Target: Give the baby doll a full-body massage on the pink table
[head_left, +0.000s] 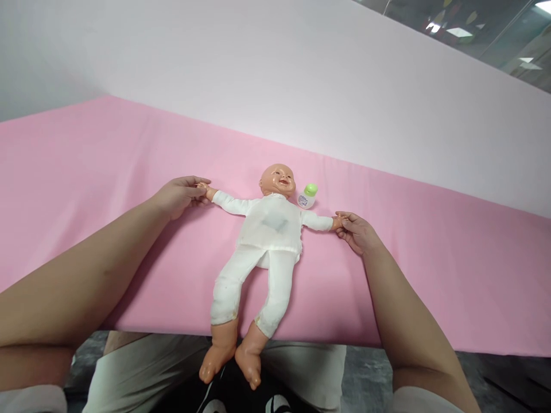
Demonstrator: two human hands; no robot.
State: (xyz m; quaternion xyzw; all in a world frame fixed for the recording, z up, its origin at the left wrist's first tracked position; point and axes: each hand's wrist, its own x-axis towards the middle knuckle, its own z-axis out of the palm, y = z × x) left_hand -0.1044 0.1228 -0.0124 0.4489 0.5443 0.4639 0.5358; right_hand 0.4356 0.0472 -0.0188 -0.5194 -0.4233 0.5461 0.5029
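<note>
Head view: doll's (267,235) plastic feet hang past the bench (86,189) edge; its tiny hands are hidden inside pinches. Left hand (181,195) pinches one, right hand (357,232) the other. Soft white cloth suit, smudged chest. Green-capped bottle (307,195) beside glossy head, label unreadable.

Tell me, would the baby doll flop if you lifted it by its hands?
Probably. The baby doll in white cloth clothes looks soft-bodied, so its middle may sag. Its bare feet overhang the pink table and would likely dangle. The shiny head looks hard.
</note>
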